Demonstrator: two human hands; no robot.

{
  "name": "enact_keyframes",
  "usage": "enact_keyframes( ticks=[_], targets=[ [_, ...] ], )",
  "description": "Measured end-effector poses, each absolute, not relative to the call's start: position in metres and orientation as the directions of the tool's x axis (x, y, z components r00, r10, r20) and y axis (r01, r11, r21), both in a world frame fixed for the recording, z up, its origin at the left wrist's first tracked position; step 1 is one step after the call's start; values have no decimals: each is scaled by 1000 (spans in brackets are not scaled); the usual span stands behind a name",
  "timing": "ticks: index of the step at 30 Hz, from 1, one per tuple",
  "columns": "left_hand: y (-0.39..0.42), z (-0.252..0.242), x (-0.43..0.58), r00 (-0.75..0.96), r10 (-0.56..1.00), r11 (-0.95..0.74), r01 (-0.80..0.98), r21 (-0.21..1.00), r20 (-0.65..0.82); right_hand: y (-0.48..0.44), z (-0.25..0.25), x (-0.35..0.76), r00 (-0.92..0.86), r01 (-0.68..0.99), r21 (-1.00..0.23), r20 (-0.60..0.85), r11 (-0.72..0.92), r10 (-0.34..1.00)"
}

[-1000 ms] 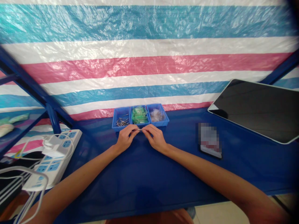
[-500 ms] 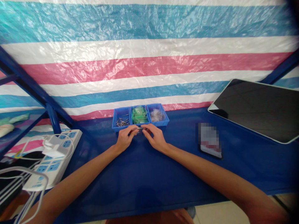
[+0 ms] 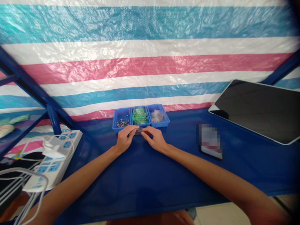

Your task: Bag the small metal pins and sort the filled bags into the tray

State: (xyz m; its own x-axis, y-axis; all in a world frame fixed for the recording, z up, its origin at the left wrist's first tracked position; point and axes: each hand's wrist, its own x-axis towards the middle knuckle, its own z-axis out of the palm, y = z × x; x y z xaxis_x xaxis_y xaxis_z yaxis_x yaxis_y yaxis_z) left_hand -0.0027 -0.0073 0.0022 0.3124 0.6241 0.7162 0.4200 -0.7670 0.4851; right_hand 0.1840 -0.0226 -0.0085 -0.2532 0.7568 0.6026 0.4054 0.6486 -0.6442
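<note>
Between my two hands is a small clear plastic bag (image 3: 138, 131), pinched from both sides just in front of the blue bins. My left hand (image 3: 125, 137) closes thumb and fingers on its left side. On the other side my right hand (image 3: 155, 137) grips it with thumb and fingertips. Whatever may be inside the bag is too small to make out. Thin metal pieces (image 3: 122, 122) lie in the left blue bin (image 3: 114, 125). Green packets (image 3: 140, 115) fill the middle bin, and clear plastic bags (image 3: 157, 116) are heaped in the right bin (image 3: 167, 120).
A phone (image 3: 212, 153), partly pixelated, lies on the blue table (image 3: 150, 181) to the right. Behind it rests a large dark-screened tablet (image 3: 260, 109). At left are a white power strip (image 3: 56, 165) and cables (image 3: 44, 187). Striped sheeting (image 3: 150, 68) hangs behind.
The fingers of both hands have shifted slightly around the small bag, and the right fingertips have moved a little inward. The bins, phone and tablet have stayed put.
</note>
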Motion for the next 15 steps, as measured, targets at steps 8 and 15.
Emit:
enact_keyframes(
  ticks=[8,15],
  targets=[
    [-9,9,-2,222,637,-738,453,500,738,-13,-1,185,-136,60,-935,338,349,931],
    [-9,8,-3,224,615,-749,467,470,756,10,18,196,122,-504,-860,17,76,992]
  ],
)
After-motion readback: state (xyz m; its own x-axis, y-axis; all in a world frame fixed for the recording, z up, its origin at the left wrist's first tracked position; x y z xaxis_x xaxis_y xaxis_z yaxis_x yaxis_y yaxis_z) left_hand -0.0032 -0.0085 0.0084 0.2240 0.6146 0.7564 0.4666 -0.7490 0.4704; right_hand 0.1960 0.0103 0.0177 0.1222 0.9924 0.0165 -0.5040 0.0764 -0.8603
